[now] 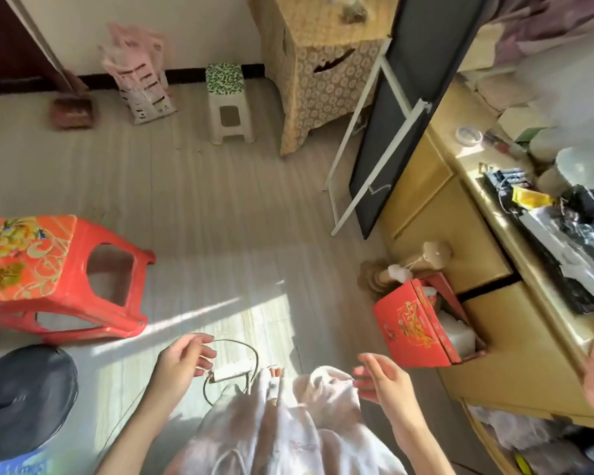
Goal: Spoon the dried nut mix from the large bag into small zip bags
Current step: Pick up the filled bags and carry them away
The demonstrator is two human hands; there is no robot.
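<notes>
- The left hand [185, 359] hangs low in the view over the sunlit floor, forearm rising from the bottom edge, fingers loosely curled and relaxed; a thin dark cable [234, 344] loops just past its fingertips, and I cannot tell whether they touch it.
- The right hand [381, 377] is held out at the same height, palm turned inward, fingers straight and slightly spread, gripping nothing.
- Between the two forearms falls soft, pale, creased fabric [282, 423], the person's clothing, with toes showing at its top edge.
- The large bag of nut mix and the small zip bags cannot be picked out anywhere in this view.
- Far left, a round dark cushion-like object [21, 395] lies on the floor, matte and smooth.
- Above it stands a glossy red plastic stool [59, 279], square-topped with a floral print and oval cut-outs in its sides.
- The floor [203, 200] is pale wood-grain planks, streaked with sunlight.
- Further back, a small white stool [228, 104] with a green patterned top stands near the wall.
- Right of the hands, a red cardboard box [415, 327] with gold print sits tilted against a yellow wooden cabinet [460, 234].
- The cabinet's top is crowded with crinkled black plastic [576, 245] and small items, too blurred to name.
</notes>
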